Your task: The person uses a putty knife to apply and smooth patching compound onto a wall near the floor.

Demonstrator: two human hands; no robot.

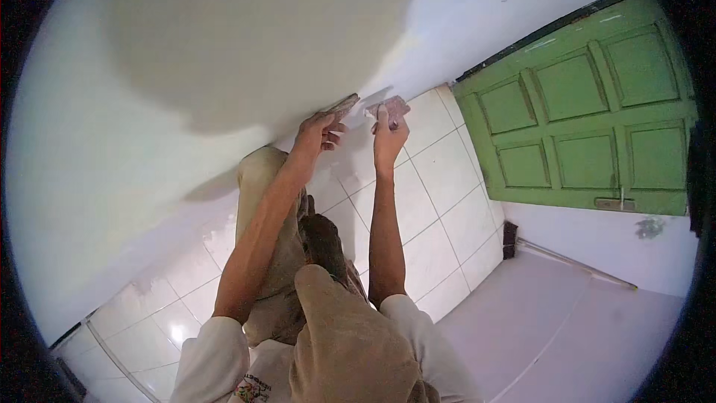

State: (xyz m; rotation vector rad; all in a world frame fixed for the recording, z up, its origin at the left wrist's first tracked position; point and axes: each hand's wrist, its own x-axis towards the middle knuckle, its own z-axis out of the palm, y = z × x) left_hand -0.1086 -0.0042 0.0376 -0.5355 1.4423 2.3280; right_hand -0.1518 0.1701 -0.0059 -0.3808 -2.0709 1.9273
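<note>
A: Grip, left hand (319, 133): closed round the handle of a scraper (344, 104), blade flat to the wall (112, 149) low down, just above the tiles (440, 164).

B: And your right?

A: My right hand (389, 130) pinches a second, smaller blade (389, 108), fingers shut on it. It carries pale filler, I think; too small to be sure.

B: How do they lie?

A: Scraper's long axis runs up-right toward the small blade. Tips near, not touching. Left hand is nearer the wall. Green door (582, 104) stands well apart, right.
</note>
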